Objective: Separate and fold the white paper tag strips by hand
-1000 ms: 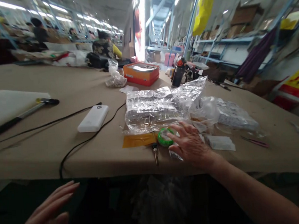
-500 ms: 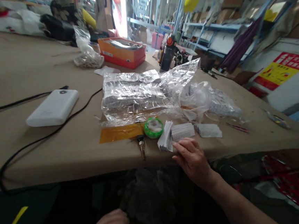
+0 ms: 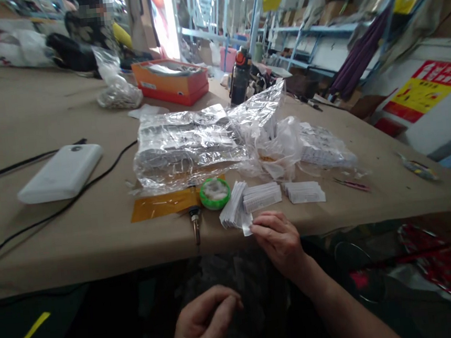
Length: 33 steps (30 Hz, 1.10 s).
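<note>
Brown-covered worktable (image 3: 57, 236) in a long workshop, shelving and another person far back. Right hand (image 3: 279, 239) is at the table's near edge, fingertips pinching the bottom slip of a fanned stack of small white paper tags (image 3: 235, 213); the stack sits tilted, right at the edge, just beside a green round tin (image 3: 214, 193). Left hand (image 3: 205, 323) hangs below table level, fingers loosely curled toward the thumb; cannot tell whether anything is in it. Two more tag stacks (image 3: 262, 196) (image 3: 304, 192) lie flat just right of the fanned one, near crinkled clear plastic bags (image 3: 191, 143). An amber strip of film (image 3: 161, 203) and a small metal-tipped tool (image 3: 195, 224) lie left of the tin, the tool poking over the edge. Likely risks: pulling one slip could drag the loose fan off the edge and scatter it into the dark space below; the grip is light and only on one corner, so several tags may come at once. A wrist brush could knock the overhanging tool down or shove the tin. White power bank (image 3: 60, 173) and black cable (image 3: 55, 213) sit well apart, no real hazard.
</note>
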Available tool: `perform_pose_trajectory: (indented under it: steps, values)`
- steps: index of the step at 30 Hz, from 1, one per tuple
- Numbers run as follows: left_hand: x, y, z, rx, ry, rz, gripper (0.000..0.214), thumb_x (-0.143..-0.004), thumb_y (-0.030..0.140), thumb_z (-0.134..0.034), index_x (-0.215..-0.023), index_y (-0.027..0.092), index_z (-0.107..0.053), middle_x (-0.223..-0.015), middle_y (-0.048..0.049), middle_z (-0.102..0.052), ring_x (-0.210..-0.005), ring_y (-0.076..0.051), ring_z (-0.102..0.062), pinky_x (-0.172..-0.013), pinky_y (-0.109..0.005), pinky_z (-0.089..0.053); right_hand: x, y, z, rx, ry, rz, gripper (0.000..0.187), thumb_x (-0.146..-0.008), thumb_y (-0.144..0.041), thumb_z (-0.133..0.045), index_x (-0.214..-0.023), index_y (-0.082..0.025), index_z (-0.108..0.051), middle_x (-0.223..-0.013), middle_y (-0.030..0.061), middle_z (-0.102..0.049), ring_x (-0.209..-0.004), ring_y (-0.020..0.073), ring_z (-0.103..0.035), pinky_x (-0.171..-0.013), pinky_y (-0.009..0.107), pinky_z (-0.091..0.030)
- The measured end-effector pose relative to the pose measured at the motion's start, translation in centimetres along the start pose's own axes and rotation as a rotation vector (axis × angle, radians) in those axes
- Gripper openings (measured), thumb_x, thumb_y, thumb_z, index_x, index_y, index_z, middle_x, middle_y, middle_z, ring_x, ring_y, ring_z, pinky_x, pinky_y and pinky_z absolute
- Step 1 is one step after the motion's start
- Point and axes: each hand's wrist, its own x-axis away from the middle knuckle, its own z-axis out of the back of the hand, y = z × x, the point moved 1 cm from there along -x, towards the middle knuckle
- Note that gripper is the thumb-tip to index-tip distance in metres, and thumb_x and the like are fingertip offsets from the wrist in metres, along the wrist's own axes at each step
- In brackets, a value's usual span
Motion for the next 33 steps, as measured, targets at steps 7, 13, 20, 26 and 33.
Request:
perform_pose_trajectory:
  steps: [7,13,20,26,33]
  values:
    - [-2.7,1.1,-4.5,0.878,-0.1,0.4,0.035,-0.072,0.042,-0.076,-0.093,0.015,-0.07,-0.085,-0.0071,-0.066,-0.073,-0.015,-0.061,-0.063,-0.023,-0.051,1.7,-3.7,1.3,-0.126,-0.11,0.114,0.016,-0.103,-0.016,-0.048,-0.098,-0.014,-0.064,-0.1,0.0081,-0.061,-0.102,0.025,-0.053,-0.087,0.042,-0.047]
    - [-3.6,1.4,-5.3,0.822,0.024,0.479,0.029,-0.062,0.023,-0.084,-0.083,0.011,-0.068,-0.077,-0.0064,-0.066,-0.062,-0.012,-0.061,-0.054,-0.019,-0.05,1.6,-3.3,2.4,-0.052,-0.241,0.104,0.022,-0.105,-0.02,-0.041,-0.118,-0.012,-0.056,-0.109,0.0111,-0.059,-0.107,0.0263,-0.051,-0.094,0.044,-0.046]
    - [-3.3,0.3,-4.9,0.581,0.075,0.488,0.028,-0.073,0.03,-0.077,-0.091,0.01,-0.067,-0.075,-0.0099,-0.069,-0.062,-0.015,-0.064,-0.056,-0.022,-0.053,-0.3,1.2,2.2,0.454,-0.297,-0.093,0.061,-0.106,-0.05,-0.026,-0.129,0.0,-0.051,-0.132,0.0205,-0.044,-0.121,0.0382,-0.037,-0.098,0.06,-0.04]
    - [-3.2,0.1,-4.9,0.538,0.068,0.484,0.026,-0.073,0.03,-0.075,-0.085,0.01,-0.065,-0.07,-0.0091,-0.068,-0.056,-0.014,-0.062,-0.053,-0.021,-0.05,1.5,1.7,2.2,0.368,-0.17,-0.012,0.027,-0.105,-0.021,-0.04,-0.119,-0.009,-0.059,-0.121,0.0131,-0.056,-0.118,0.031,-0.046,-0.099,0.051,-0.043]
    - [-3.5,2.4,-5.4,0.573,0.044,0.6,0.015,-0.083,0.019,-0.061,-0.092,0.008,-0.065,-0.084,-0.0156,-0.07,-0.066,-0.019,-0.066,-0.061,-0.029,-0.055,1.8,1.7,3.2,0.056,-0.009,-0.015,0.018,-0.1,-0.01,-0.048,-0.103,-0.019,-0.064,-0.108,0.007,-0.062,-0.111,0.025,-0.055,-0.099,0.048,-0.044]
